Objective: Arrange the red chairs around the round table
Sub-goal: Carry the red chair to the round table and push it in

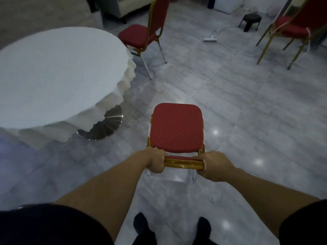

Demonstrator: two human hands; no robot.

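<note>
A red-cushioned, gold-framed chair (176, 128) is gripped at its backrest top by the left hand (155, 160) and right hand (213, 165), near the white-clothed round table (53, 76).

Grey tiled floor (238, 106) carries cloth-draped round surface (53, 76), three red chairs (177, 128) (141, 36) (292, 27), black stool (250, 21), white power strip (210, 39).
</note>
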